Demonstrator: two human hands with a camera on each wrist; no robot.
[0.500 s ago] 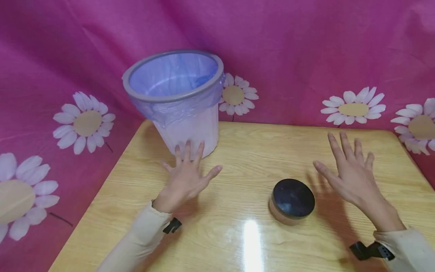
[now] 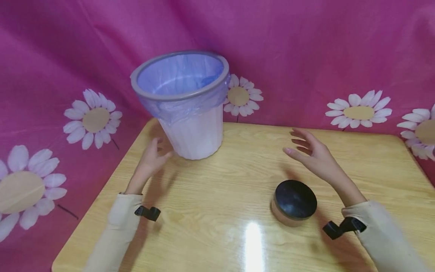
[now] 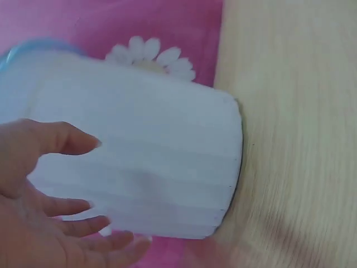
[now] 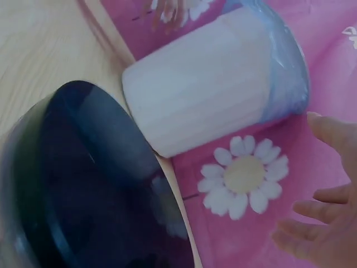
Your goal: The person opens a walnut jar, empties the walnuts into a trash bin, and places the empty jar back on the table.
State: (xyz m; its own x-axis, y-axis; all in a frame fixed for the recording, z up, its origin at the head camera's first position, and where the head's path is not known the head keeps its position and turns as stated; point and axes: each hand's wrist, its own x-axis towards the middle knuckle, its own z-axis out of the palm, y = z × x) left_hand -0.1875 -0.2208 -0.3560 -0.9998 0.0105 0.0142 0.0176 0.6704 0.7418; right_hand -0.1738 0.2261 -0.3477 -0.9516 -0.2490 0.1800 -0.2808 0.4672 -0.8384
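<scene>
A white trash bin [image 2: 195,134] with a grey rim and a bluish plastic liner [image 2: 185,107] stands at the table's back left. My left hand [image 2: 149,162] is held just left of the bin's base, fingers loosely bent and nothing in it; the left wrist view shows its thumb and fingers spread before the bin's white wall. A round jar with a black lid [image 2: 295,200] sits upright on the right half of the table. Above and behind this jar, my right hand [image 2: 316,153] hovers with its palm turned inward and its fingers relaxed, holding nothing.
The wooden table [image 2: 217,196] has a pink cloth [image 2: 289,56] with large daisy prints behind it and along its left side. Each beige sleeve carries a small black wrist camera [image 2: 344,226].
Both hands have turned from palms down with spread fingers to palms inward with bent fingers. The left hand moved left of the bin; the right hand moved left. Bin and jar stay put.
</scene>
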